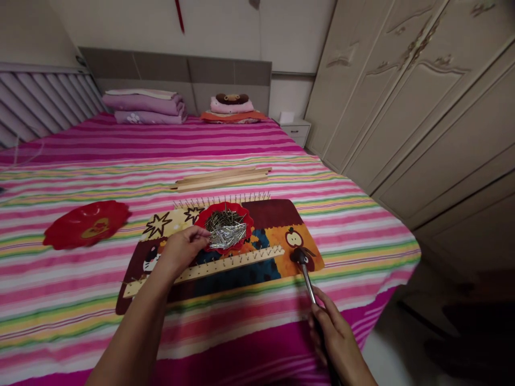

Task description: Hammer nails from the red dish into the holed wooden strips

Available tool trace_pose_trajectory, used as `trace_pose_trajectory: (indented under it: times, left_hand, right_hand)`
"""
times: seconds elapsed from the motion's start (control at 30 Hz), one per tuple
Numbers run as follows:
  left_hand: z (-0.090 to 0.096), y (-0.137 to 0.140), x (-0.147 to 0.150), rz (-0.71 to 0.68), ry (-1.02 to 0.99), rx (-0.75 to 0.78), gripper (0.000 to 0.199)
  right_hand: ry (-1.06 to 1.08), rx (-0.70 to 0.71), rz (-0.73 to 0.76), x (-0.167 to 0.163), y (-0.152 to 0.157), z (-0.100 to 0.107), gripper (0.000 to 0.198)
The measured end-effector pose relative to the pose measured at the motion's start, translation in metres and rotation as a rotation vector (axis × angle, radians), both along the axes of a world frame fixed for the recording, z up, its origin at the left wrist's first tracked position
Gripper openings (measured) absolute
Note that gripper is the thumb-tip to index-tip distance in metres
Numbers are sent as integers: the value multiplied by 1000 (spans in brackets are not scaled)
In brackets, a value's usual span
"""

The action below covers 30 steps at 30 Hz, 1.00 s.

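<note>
My left hand (186,247) is at the left rim of a red scalloped plate (250,221) heaped with nails (227,228), some dark, some silvery. Its thumb and fingers are pinched together; what they hold, if anything, is too small to make out. My right hand (332,327) is wrapped round the handle of a hammer (308,279), whose dark head rests over the mat's right part. Between me and the plate lies a pale wooden strip (231,262) with a row of nails standing in it, partly hidden by my left forearm.
A patterned mat (241,279) lies under these things on the striped bed (362,241). Behind the plate is another nail-studded strip (257,197), then several bare wooden strips (225,179). An oval red tray (86,225) sits at left. A wardrobe (382,96) stands at right.
</note>
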State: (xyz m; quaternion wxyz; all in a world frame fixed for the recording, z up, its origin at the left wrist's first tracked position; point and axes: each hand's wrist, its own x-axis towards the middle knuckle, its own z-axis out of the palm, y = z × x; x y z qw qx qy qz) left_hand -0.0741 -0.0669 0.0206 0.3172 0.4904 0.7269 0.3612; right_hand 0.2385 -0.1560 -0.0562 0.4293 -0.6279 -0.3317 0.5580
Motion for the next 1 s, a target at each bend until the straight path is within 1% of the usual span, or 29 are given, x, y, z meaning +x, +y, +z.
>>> trace_pose_trajectory:
  times: [0.1,0.2,0.27,0.33,0.4,0.57,0.7,1.0]
  left_hand:
    - [5,-24,2,-21,19,9,26]
    - [3,-41,7,-36,174,-100,16]
    - [-2,-47,12,-31,306,-169,10]
    - [-9,-48,17,-26,416,-184,6]
    - [-16,-48,20,-20,490,-162,5]
    - [-26,-47,20,-5,540,-111,5]
    - [-26,-45,21,-6,589,-94,5]
    - [-22,-44,29,-31,651,-142,7]
  right_hand:
    - [-16,-17,3,0,0,3,64]
    - [-28,-13,13,-1,0,4,64]
    - [-35,-8,16,-1,-1,4,65]
    - [-49,-10,14,-1,-1,4,65]
    - [-52,-12,11,-1,-1,5,65]
    - [-65,-6,-5,-1,-1,5,66]
    - [-65,-3,8,-2,-1,5,63]
    - [-64,0,12,-1,0,4,63]
